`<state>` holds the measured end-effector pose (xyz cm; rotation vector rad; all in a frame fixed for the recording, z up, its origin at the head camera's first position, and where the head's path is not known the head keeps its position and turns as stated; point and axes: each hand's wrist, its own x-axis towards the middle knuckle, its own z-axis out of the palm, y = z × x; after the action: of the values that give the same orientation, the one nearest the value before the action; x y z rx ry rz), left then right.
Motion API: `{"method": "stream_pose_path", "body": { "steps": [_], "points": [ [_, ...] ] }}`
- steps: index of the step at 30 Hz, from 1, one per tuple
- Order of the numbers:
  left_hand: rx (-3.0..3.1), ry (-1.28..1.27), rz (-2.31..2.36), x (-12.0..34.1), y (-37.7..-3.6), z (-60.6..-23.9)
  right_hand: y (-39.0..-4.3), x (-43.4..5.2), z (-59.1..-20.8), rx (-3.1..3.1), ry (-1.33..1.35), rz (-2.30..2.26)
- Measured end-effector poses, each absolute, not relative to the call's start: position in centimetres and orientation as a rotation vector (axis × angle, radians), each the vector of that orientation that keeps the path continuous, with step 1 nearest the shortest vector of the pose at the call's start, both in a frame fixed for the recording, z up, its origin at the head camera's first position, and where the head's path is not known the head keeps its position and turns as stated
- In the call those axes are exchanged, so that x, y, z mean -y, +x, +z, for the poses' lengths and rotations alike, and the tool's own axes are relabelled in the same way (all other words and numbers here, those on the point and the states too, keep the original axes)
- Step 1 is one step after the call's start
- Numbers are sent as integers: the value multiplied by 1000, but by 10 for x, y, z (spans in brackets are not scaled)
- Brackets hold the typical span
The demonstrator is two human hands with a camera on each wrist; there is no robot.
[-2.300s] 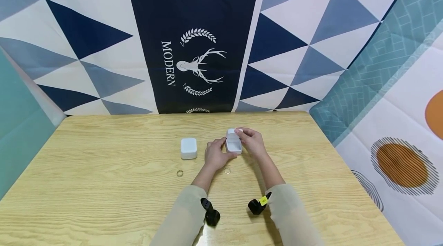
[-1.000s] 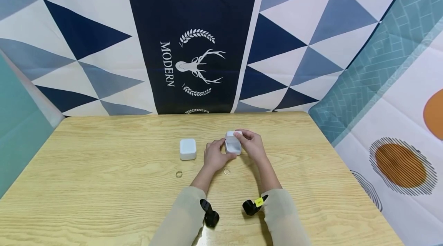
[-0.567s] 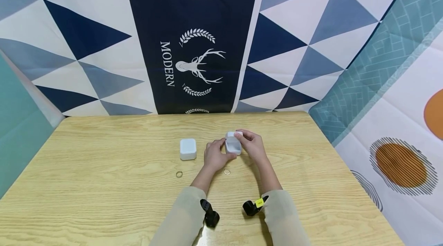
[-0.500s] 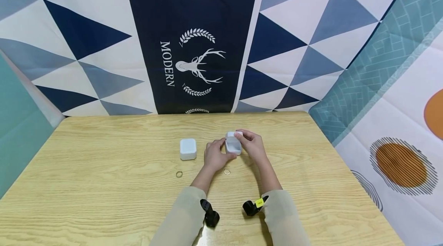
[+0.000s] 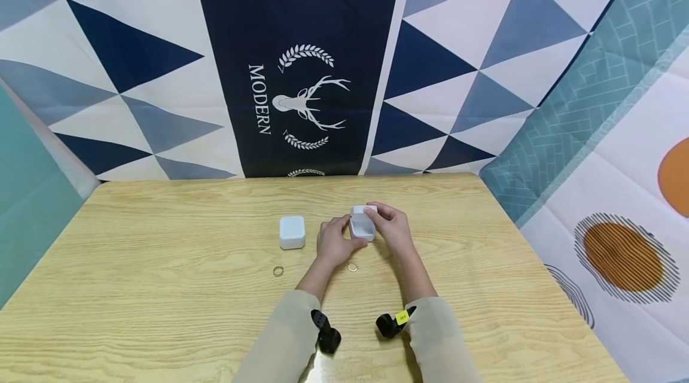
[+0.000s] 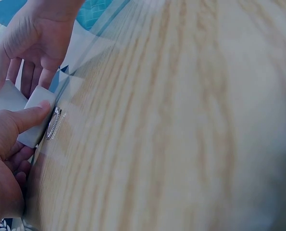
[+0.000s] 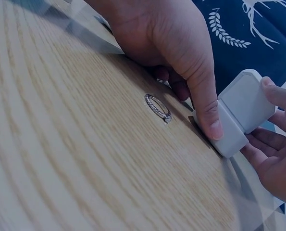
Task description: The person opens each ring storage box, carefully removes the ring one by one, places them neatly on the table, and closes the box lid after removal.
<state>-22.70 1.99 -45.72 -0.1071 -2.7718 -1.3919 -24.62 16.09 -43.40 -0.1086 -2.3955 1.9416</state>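
A small white ring box (image 5: pixel 362 228) stands on the table with its lid (image 7: pixel 248 100) raised. My left hand (image 5: pixel 334 243) grips the lower part, its thumb (image 7: pixel 211 120) lying across the front wall. At the raised lid, my right hand (image 5: pixel 393 227) pinches the edge between thumb and fingers; the left wrist view has this hand (image 6: pixel 37 41) above the box (image 6: pixel 37 115). Just in front of the box lies a silvery ring with a small stone (image 7: pixel 157 108). A second, plain-looking ring (image 5: pixel 278 271) lies farther left.
Another white box (image 5: pixel 292 232), closed, stands left of my left hand. The wooden table (image 5: pixel 177 287) ends at a patterned cloth (image 5: pixel 301 102) behind, with more hanging cloth (image 5: pixel 603 191) along the right. Black cameras (image 5: pixel 328 340) sit at both wrists.
Over the longer span, my right wrist has shifted slightly left, with the fingers still on the lid. My left hand, both rings and the closed box stay in place.
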Motion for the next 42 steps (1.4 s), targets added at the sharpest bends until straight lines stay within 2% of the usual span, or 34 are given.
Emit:
{"method": "stream_pose_path", "body": {
  "steps": [42],
  "points": [
    [2777,-76,-1418,-21,-225,-456,-242,-161,-442,2301,-138,2016]
  ]
}}
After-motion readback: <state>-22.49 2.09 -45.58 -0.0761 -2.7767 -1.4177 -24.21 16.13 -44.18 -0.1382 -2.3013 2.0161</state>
